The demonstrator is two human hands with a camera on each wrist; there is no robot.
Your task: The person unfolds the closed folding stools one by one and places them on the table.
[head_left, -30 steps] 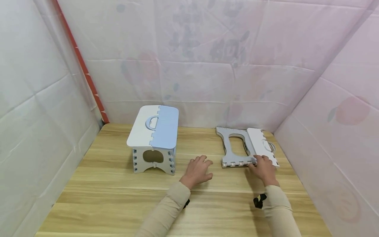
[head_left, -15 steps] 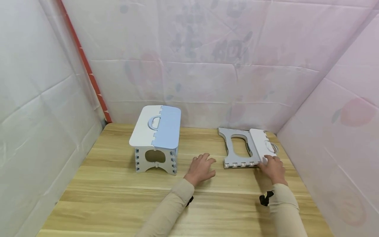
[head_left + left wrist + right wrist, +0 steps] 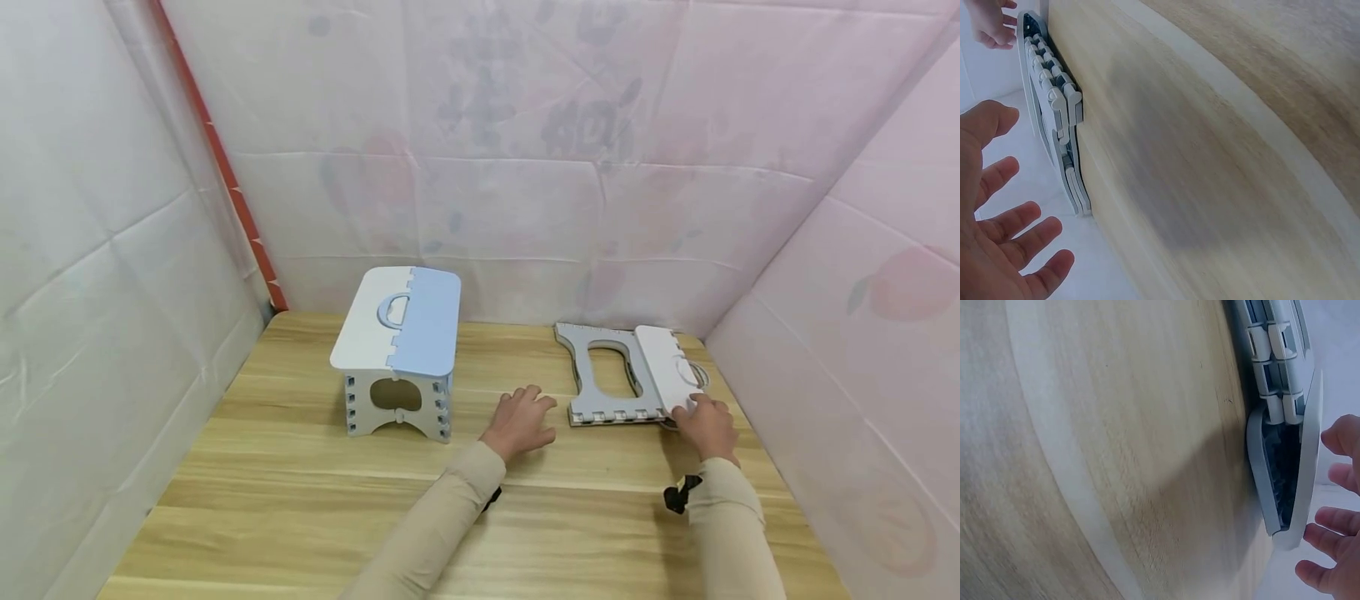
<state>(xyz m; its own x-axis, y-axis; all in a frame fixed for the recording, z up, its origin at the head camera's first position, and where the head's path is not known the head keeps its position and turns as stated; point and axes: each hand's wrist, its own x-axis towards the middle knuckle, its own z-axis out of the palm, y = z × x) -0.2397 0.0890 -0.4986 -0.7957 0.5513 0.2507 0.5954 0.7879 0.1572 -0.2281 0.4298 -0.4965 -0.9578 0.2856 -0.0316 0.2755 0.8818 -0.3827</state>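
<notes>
Near the back right of the table, a folded step stool (image 3: 660, 354) lies flat, its grey legs to the left and white seat panel to the right. My right hand (image 3: 708, 429) touches the near right end of that panel. In the right wrist view, loosely bent fingertips (image 3: 1319, 536) lie along the outside of the white panel (image 3: 1304, 481), not wrapped round it. The two seat panels spread slightly at a narrow angle. My left hand (image 3: 520, 423) hovers left of the folded stool, fingers spread and holding nothing, as the left wrist view also shows.
An unfolded step stool (image 3: 427, 321) with a white and blue top and a carrying handle stands upright to the left. White printed sheeting (image 3: 517, 208) walls the wooden table (image 3: 315, 517) at the back and sides. A red strip (image 3: 217, 154) runs up the left corner.
My right hand has slid rightward from the hinge area to the end of the white seat panel. The left hand stays hovering in nearly the same place. The camera view has shifted slightly.
</notes>
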